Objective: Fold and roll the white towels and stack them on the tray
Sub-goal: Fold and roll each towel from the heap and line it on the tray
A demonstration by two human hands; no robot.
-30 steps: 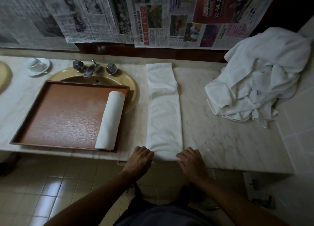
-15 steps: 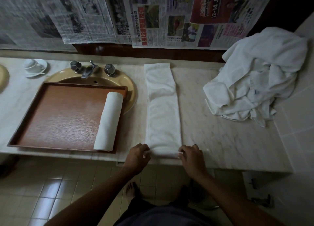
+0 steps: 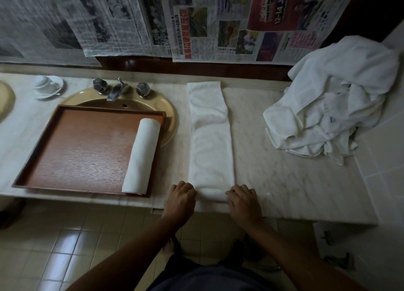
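On the newspaper sheets (image 3: 218, 21) hung along the wall, only one text can be read: "12-14 JUNE", its last letter being cut by the frame edge, printed in white on a red advertisement (image 3: 273, 8). The red headline characters and the fine columns are being blurred beyond reading.

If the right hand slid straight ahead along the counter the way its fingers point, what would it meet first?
The right hand already grips the folded towel; ahead looks like bare marble counter to the back ledge, probably beside the towel's edge.
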